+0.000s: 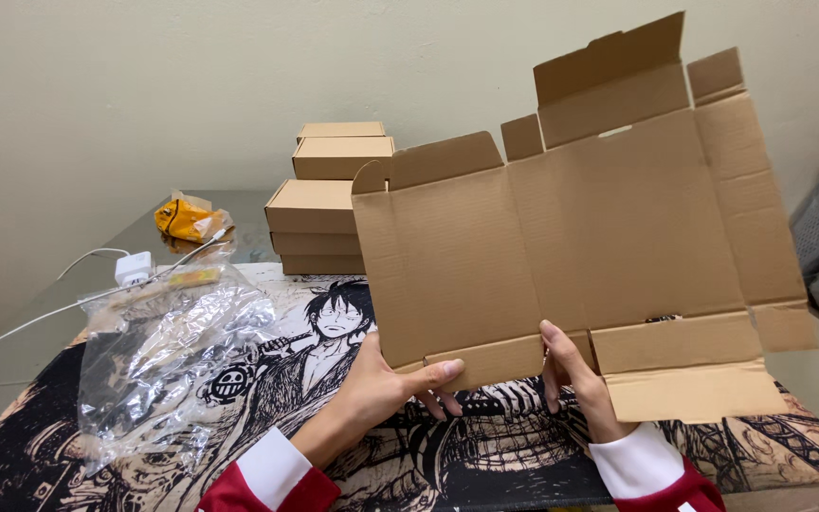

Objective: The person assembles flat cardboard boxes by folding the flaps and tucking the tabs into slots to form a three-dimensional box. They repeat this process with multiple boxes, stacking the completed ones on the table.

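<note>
In the head view, a flat, unfolded cardboard sheet [580, 237], cut and creased as a box blank, stood nearly upright above the table, held up at its lower edge by both hands. The left hand [386, 384] pinched the bottom flap near the sheet's lower left corner, with the thumb laid across the front of the flap and the other fingers curled behind and under it. The right hand [571, 374] gripped the same lower edge just to the right, its fingers pressed together and pointing up along the front of the cardboard, the thumb hidden behind. The two hands were near each other but not touching, and the sheet rose above and spread well to the right of them. Both wrists showed white cuffs with red sleeves. Under the hands lay a table mat [485, 455] printed with black-and-white comic drawings. On its left side sat a crumpled clear plastic bag [168, 356]. Behind the sheet, by the wall, stood a stack of closed cardboard boxes [326, 194], with a yellow packet [182, 218] and a white charger [133, 267] with its cable to the left.
</note>
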